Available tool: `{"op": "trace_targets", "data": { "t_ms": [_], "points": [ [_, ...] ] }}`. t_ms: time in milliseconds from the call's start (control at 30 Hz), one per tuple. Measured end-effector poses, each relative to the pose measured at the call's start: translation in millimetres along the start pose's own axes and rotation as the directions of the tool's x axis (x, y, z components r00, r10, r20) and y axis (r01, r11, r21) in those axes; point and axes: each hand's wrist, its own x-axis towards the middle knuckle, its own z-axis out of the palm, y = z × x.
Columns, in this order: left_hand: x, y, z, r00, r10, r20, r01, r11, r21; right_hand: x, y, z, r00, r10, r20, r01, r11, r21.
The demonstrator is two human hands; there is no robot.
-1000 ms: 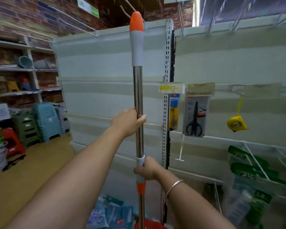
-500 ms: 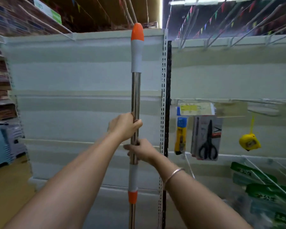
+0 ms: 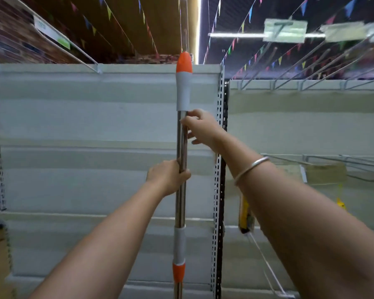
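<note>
Head view.
- Pole (image 3: 181, 145): steel, upright, mid-frame before the shelving (image 3: 84, 126); grey grip (image 3: 183, 91) and orange cap (image 3: 184, 62) on top, a second grey-and-orange sleeve (image 3: 179, 255) lower down.
- Left hand (image 3: 167, 176): fingers clenched round the shaft at mid-height.
- Right hand (image 3: 201, 128): just below the grey grip, fingers released and spread, tips touching the shaft; bracelet (image 3: 251, 169) on the wrist.
</note>
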Motion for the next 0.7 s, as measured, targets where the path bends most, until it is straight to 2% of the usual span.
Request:
{"op": "trace_targets", "data": {
  "t_ms": [100,300,400,700],
  "points": [
    [7,-4,-4,1.000,0.022,0.018,-0.022,1.000,-0.007,16,-17,9,0.996,-0.056,-0.074,0.046,0.991,-0.127],
    [19,-5,-23,0.997,0.077,-0.001,-0.077,0.994,-0.082,32,-33,6,0.967,-0.150,-0.205,0.103,0.969,-0.223],
    [20,3,-35,0.989,0.129,-0.068,-0.134,0.988,-0.079,33,-41,-3,0.948,-0.205,-0.245,0.148,0.962,-0.230],
    [8,4,-43,0.947,0.206,-0.247,-0.239,0.964,-0.114,23,-59,-6,0.922,-0.250,-0.295,0.205,0.963,-0.175]
  ]
}}
